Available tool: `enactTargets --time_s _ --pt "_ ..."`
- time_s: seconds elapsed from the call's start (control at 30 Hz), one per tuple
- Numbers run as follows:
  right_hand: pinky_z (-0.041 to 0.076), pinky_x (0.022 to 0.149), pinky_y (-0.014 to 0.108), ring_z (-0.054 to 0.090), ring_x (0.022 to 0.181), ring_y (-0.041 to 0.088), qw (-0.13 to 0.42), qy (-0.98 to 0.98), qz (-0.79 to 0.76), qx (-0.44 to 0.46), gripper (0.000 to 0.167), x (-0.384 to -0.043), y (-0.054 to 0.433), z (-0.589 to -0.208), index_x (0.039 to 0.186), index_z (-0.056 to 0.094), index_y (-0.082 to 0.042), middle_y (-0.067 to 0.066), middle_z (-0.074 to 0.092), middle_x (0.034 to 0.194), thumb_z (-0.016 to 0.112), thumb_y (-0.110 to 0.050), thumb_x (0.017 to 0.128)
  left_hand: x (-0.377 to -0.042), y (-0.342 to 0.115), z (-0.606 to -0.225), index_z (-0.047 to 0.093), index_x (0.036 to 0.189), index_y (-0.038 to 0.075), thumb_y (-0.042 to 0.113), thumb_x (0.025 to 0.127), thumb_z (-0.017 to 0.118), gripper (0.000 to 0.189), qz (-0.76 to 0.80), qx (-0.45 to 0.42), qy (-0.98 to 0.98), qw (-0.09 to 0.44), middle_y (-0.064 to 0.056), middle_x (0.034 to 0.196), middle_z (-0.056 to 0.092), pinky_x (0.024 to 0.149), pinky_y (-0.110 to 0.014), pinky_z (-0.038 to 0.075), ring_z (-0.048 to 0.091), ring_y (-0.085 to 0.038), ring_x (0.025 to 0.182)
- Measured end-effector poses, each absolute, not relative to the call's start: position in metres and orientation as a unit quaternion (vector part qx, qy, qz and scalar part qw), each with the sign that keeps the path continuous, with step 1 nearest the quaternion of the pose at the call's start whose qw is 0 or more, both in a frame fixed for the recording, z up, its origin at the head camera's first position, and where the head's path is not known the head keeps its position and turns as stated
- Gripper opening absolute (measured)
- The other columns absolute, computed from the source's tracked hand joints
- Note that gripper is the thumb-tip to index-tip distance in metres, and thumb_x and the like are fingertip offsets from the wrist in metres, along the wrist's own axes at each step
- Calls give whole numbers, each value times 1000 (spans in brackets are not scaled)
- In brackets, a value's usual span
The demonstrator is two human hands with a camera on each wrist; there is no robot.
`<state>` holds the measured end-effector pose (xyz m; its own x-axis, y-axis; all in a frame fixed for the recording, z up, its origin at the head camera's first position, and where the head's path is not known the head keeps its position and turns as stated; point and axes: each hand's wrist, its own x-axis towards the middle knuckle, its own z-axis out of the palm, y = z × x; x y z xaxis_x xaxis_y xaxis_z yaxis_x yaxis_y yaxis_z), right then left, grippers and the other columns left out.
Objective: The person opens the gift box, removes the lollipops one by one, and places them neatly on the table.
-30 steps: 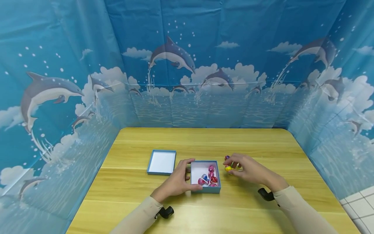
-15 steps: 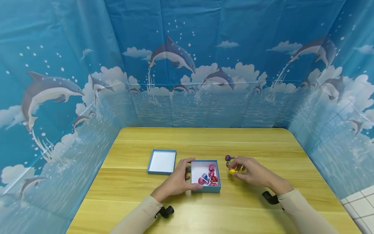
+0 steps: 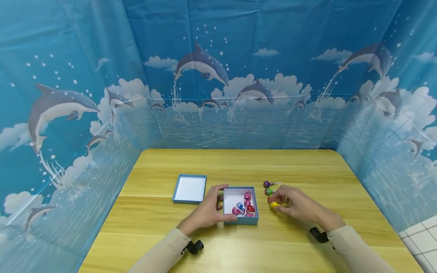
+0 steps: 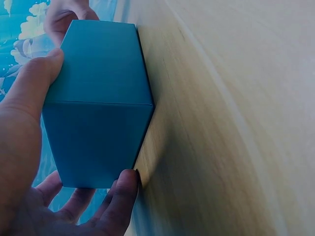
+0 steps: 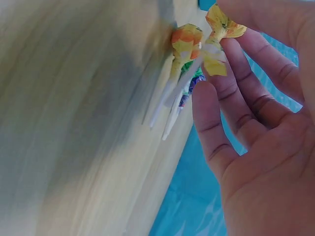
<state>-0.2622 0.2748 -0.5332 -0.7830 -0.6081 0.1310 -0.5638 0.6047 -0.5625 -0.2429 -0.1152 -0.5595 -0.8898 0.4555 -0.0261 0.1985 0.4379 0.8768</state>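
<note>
An open blue box [image 3: 243, 221] with a white inside stands on the table, holding several pink, red and blue lollipops [image 3: 247, 196]. My left hand [image 3: 204, 213] grips its left side, thumb at the near face and fingers round the far corner. To the right of the box, my right hand [image 3: 300, 204] pinches a yellow-wrapped lollipop [image 5: 216, 24] between thumb and fingers. Just beyond it lie an orange-and-yellow lollipop [image 5: 187, 39], partly covered by the fingers in the head view, a green lollipop [image 3: 268, 192] and a purple lollipop [image 3: 266, 184], sticks pointing right.
A shallow blue lid [image 3: 189, 189], white side up, lies left of the box and behind the left hand. The wooden table [image 3: 164, 163] is bounded at the back and sides by a dolphin-print curtain [image 3: 218, 125].
My right hand has moved right and toward me with the yellow lollipop, exposing the purple and green ones. The left hand and the box have stayed put.
</note>
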Motion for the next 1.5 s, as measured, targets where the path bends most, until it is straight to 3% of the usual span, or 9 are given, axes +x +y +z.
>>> enactTargets --time_s 0.37,1.5 --pt "64 81 27 64 93 -5 58 893 -305 -326 23 -263 275 -544 122 80 -15 -7 78 111 92 -12 102 -244 -115 -560 30 183 17 41 95 101 115 497 197 835 132 -16 175 43 117 -42 64 63 -30 145" --pt "66 83 28 67 94 -5 54 900 -295 -316 22 -266 271 -549 120 80 -15 -8 79 111 93 -14 102 -243 -115 -558 31 183 16 40 95 101 114 494 195 837 131 -15 172 44 117 -40 64 63 -26 142"
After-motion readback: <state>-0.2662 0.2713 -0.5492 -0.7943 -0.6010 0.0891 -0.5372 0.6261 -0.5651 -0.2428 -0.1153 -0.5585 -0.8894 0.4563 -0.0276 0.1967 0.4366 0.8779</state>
